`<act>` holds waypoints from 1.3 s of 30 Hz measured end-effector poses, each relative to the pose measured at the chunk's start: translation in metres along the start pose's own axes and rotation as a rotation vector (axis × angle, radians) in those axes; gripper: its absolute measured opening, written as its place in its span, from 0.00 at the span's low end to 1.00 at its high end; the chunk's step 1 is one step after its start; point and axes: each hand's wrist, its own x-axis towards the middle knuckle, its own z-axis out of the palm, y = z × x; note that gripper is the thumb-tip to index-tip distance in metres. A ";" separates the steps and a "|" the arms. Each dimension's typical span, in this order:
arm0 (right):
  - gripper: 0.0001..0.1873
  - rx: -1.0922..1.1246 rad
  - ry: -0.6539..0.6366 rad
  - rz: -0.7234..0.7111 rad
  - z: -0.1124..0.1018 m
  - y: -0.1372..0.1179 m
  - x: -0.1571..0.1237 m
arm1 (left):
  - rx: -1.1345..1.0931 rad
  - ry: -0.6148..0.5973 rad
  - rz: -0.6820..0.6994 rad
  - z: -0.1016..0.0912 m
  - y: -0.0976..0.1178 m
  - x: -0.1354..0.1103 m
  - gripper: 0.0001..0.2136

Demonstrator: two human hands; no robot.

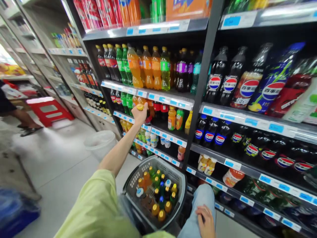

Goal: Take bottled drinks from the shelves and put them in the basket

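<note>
My left hand (139, 115) reaches out to a middle shelf, its fingers wrapped round a yellow-capped drink bottle (140, 107). Most of that bottle's body is hidden by the hand. Behind it, orange and green soda bottles (129, 102) line the shelf. Resting on the jeans-covered knee (204, 195), my right hand (205, 219) has loosely laid fingers and holds nothing. Between the arm and the knee stands a grey shopping basket (182, 177) with several upright bottles (162, 190) inside, their caps yellow, blue and white.
Black shelving (210, 43) full of soft drinks spans the front and right. A whitish bin (100, 142) stands left of the basket. Farther left are a red plastic stool (53, 110) and a person's legs (22, 117). A blurred blue object (18, 211) lies at lower left.
</note>
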 end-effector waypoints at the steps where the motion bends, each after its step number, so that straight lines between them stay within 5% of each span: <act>1: 0.11 -0.075 -0.060 0.002 -0.006 0.000 -0.003 | -0.026 -0.026 0.029 -0.007 0.007 -0.008 0.17; 5: 0.17 -0.189 -0.150 -0.023 -0.022 -0.009 -0.004 | -0.183 -0.176 0.076 -0.043 0.027 -0.054 0.19; 10: 0.16 -0.160 -0.224 0.035 -0.029 -0.020 0.006 | -0.361 -0.372 0.041 -0.090 0.047 -0.141 0.24; 15: 0.14 0.087 -0.269 0.376 -0.024 -0.045 0.026 | -0.404 -0.619 -0.193 -0.124 0.071 -0.234 0.25; 18: 0.26 0.278 -0.313 0.492 -0.002 -0.070 0.029 | -0.426 -0.671 -0.344 -0.135 0.082 -0.276 0.24; 21: 0.35 0.663 -0.390 0.693 0.028 -0.096 0.015 | -0.476 -0.666 -0.481 -0.144 0.085 -0.309 0.25; 24: 0.32 1.047 -0.374 0.950 0.052 -0.114 -0.012 | -0.497 -0.624 -0.608 -0.153 0.080 -0.338 0.26; 27: 0.29 1.055 -0.384 1.053 0.061 -0.117 -0.037 | -0.463 -0.565 -0.719 -0.163 0.071 -0.362 0.27; 33: 0.23 0.967 -0.655 1.008 0.062 -0.112 -0.056 | -0.248 -0.476 -0.782 -0.184 0.053 -0.389 0.25; 39: 0.27 0.979 -0.747 0.887 0.067 -0.119 -0.063 | -0.168 -0.341 -0.823 -0.207 0.033 -0.400 0.23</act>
